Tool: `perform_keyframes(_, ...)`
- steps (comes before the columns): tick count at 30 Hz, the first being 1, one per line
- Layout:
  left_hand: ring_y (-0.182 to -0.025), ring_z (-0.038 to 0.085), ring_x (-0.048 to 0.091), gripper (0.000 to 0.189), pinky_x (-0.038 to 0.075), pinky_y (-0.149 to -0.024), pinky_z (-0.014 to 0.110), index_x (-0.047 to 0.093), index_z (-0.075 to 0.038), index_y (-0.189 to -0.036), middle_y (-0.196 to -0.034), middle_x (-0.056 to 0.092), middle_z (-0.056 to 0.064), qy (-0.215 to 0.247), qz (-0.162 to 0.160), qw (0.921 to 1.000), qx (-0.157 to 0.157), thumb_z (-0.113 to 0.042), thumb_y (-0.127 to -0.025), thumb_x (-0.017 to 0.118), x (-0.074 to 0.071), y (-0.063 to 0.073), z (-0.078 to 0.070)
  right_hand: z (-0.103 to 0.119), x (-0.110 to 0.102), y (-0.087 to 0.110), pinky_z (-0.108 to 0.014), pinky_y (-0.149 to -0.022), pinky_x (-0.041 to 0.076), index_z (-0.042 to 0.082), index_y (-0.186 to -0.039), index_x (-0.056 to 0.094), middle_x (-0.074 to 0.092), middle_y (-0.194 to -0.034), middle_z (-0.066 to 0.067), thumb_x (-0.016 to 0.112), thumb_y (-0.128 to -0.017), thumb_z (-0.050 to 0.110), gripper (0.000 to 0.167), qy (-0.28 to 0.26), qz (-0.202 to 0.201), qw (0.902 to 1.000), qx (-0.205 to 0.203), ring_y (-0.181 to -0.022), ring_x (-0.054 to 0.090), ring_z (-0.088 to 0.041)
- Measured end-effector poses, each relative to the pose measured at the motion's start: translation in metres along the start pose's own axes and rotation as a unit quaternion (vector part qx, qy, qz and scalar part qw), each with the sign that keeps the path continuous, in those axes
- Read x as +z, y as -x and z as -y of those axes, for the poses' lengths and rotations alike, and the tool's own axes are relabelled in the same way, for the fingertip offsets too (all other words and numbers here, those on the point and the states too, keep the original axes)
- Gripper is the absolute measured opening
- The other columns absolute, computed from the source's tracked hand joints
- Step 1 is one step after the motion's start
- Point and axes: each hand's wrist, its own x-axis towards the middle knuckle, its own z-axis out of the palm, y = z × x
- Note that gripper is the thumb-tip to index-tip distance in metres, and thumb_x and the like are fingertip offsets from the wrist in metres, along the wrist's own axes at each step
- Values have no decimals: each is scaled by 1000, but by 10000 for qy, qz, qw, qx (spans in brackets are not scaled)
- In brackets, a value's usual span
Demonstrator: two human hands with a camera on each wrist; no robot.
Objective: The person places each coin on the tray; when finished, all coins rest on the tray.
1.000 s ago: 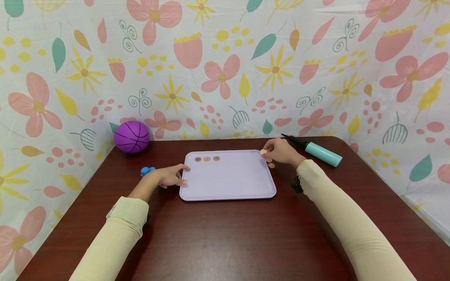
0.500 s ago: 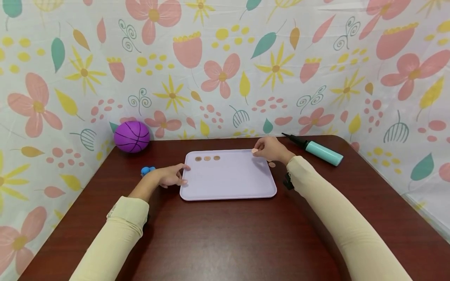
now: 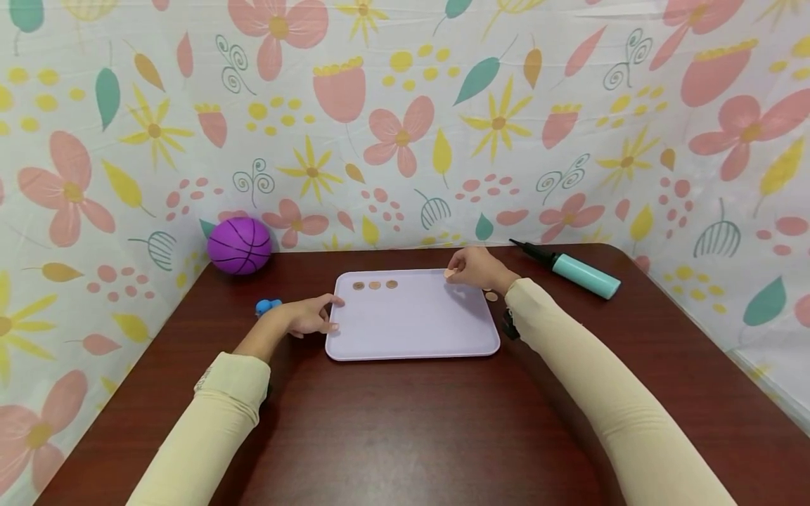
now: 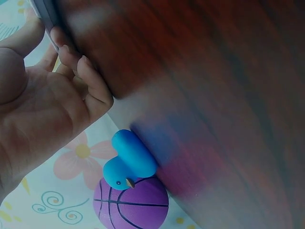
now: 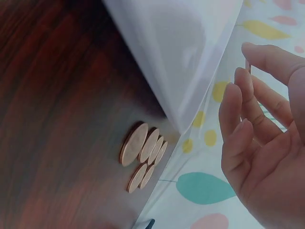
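Note:
A pale lilac tray (image 3: 411, 323) lies on the table, with three copper-brown coins (image 3: 375, 285) in a row near its far left corner. My left hand (image 3: 308, 315) holds the tray's left edge, thumb and index finger over the rim. Over the tray's far right part, my right hand (image 3: 479, 268) pinches a coin (image 3: 449, 273) between thumb and fingertips. That coin stands edge-on in the right wrist view. Several more coins (image 5: 135, 144) lie on the table beside the tray's right edge; the right hand partly hides them in the head view.
A small blue toy bird (image 4: 128, 160) sits left of the tray, behind the left wrist. At the far left is a purple ball (image 3: 239, 245). A turquoise hand pump (image 3: 585, 275) with a black nozzle lies at the back right. A flowered cloth (image 3: 405, 140) hangs behind the table.
My right hand has carried the pinched coin leftward, from the tray's far right corner to over the tray. The left hand and the three coins on the tray stay put.

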Motion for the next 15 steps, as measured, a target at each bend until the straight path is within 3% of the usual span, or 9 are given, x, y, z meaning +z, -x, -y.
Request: perform_keyframes(15, -83, 21, 51, 58, 41, -54, 26, 34, -17, -147, -111, 54, 11, 63, 6, 9999, 109, -27, -98, 63, 0, -1, 3, 14, 11, -11, -37, -77, 52, 5, -102, 74, 72, -97, -8, 77, -87, 20, 21, 62, 208, 9997, -65, -92, 65, -23)
